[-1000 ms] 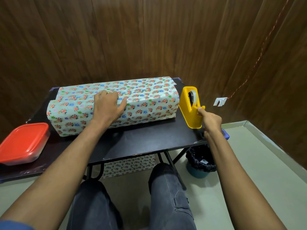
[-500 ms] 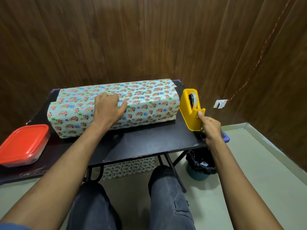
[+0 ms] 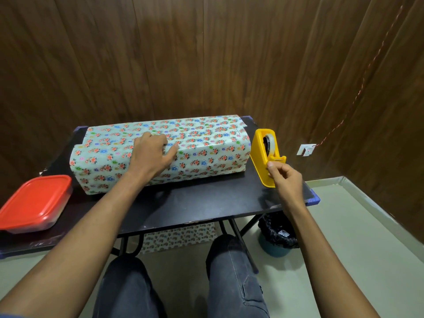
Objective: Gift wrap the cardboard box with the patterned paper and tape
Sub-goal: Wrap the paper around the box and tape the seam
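Observation:
A long box wrapped in floral patterned paper (image 3: 206, 143) lies across the black table (image 3: 195, 203). My left hand (image 3: 149, 157) presses flat on its top front edge, holding the paper down near the middle. A yellow tape dispenser (image 3: 261, 152) with a clear tape roll (image 3: 270, 141) stands at the box's right end. My right hand (image 3: 286, 182) is just below the dispenser's cutter, thumb and forefinger pinched together as if on the tape end. The clear tape itself is too faint to see.
A container with a red lid (image 3: 34, 200) sits at the table's front left corner. A bin with a black liner (image 3: 275, 235) stands on the floor under the table's right side, and more patterned paper (image 3: 176, 235) lies beneath the table. Wooden walls close in behind and to the right.
My right hand has drawn back a little from the dispenser's cutter toward me, fingers now pinched. My left hand stays pressed on the box.

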